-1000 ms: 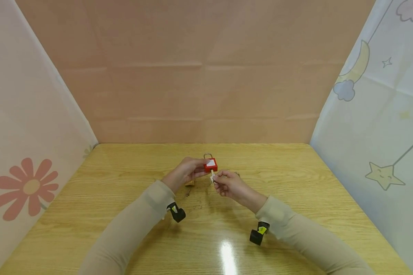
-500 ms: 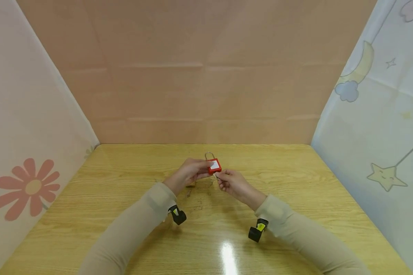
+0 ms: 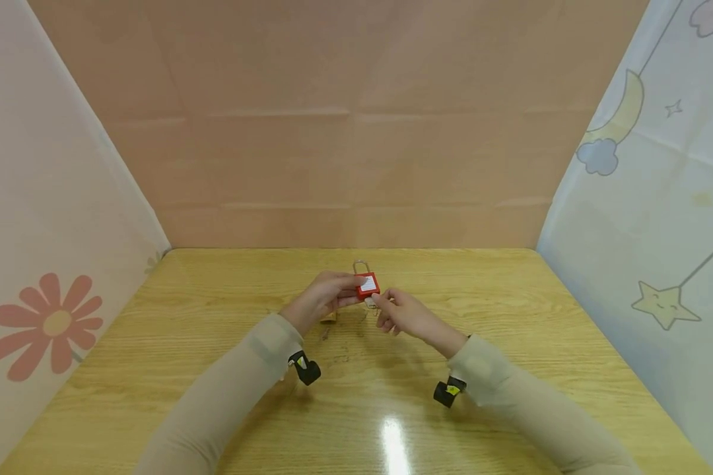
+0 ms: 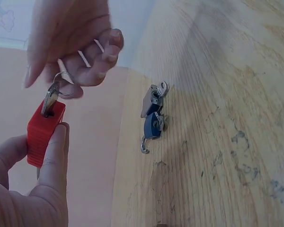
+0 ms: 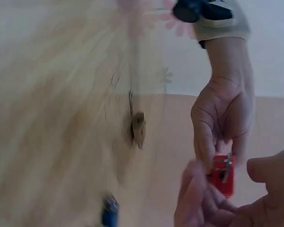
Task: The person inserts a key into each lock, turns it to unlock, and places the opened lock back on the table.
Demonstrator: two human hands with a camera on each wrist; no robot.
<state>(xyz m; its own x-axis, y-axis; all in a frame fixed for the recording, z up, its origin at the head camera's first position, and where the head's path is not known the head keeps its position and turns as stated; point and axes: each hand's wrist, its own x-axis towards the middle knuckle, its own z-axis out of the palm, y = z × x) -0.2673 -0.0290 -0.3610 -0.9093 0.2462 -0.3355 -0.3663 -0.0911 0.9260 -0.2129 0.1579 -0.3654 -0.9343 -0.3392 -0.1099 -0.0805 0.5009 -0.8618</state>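
My left hand (image 3: 327,293) grips a red padlock (image 3: 368,285) by its sides, with the thumb over its white label. The metal shackle points away from me. In the left wrist view a key (image 4: 50,99) stands in the keyhole of the padlock, and a thin ring (image 4: 63,84) hangs from its head. Close by the key is my right hand (image 3: 407,316), fingers loosely bent and thumb spread away from them. In the right wrist view a gap shows between that thumb and the fingers. Whether a fingertip touches the ring, I cannot tell.
On the wooden table (image 3: 261,422) a brass padlock (image 3: 329,317) lies below my left hand. The left wrist view shows a blue padlock (image 4: 153,126) beside a dark padlock (image 4: 153,100), each with a key. A peach backdrop (image 3: 356,165) closes off the far side.
The key has gone from below the padlock up against its base. My right hand has loosened its pinch on the key. The padlock moved right, then slightly back left.
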